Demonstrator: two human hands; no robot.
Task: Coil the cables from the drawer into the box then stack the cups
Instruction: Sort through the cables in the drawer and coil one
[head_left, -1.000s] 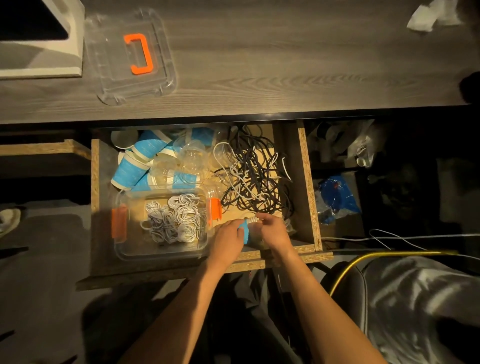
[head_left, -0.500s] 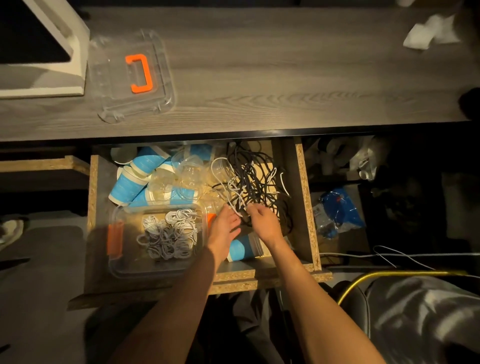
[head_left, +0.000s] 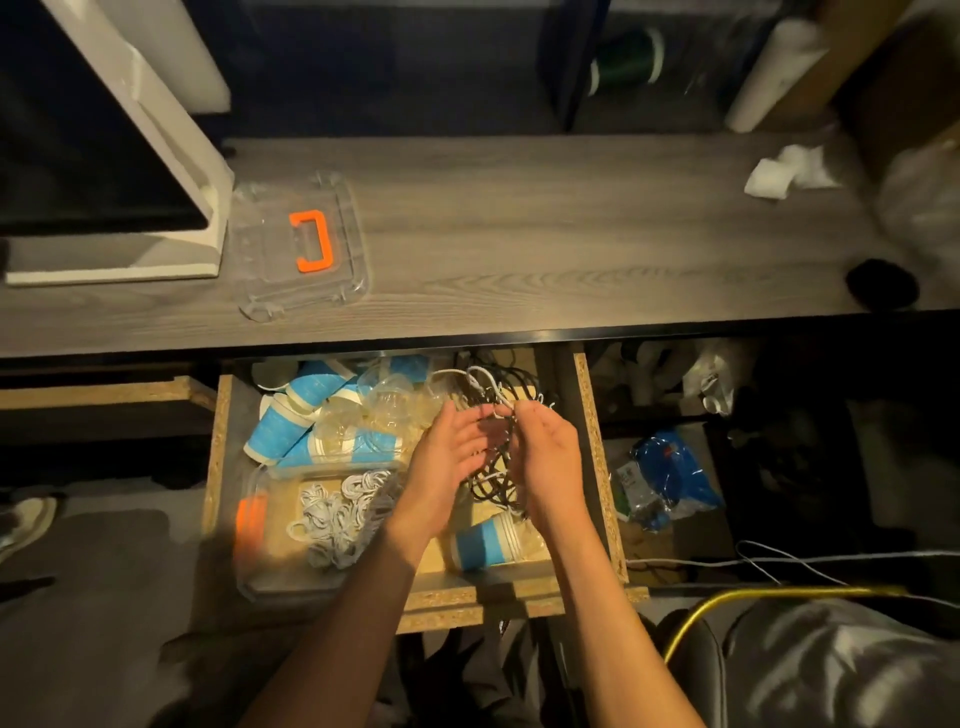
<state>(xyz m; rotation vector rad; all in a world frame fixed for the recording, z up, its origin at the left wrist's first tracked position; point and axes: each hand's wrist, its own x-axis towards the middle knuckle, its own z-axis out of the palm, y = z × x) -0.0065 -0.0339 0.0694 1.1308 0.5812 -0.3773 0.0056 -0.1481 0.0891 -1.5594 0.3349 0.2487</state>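
Cables (head_left: 491, 410), a black and white tangle, sat at the drawer's (head_left: 589, 415) back right, partly hidden behind both hands. The left hand (head_left: 447, 457) had loose fingers against them; the right hand (head_left: 545, 452) pinched a strand. Coiled white cables, too blurred to count, filled the clear box (head_left: 249, 525). One blue cup (head_left: 485, 543) lay alone; others were piled.

open drawer (head_left: 589, 441) sits below the desk's (head_left: 519, 234) front edge. in it: cups (head_left: 311, 421) at rear left, tangled cables (head_left: 498, 395) at rear right, box (head_left: 249, 566) at front left holding coiled cables (head_left: 343, 512), one cup (head_left: 488, 543) lying at front right. box lid (head_left: 306, 244) on desk, left, beside a monitor stand (head_left: 130, 260).
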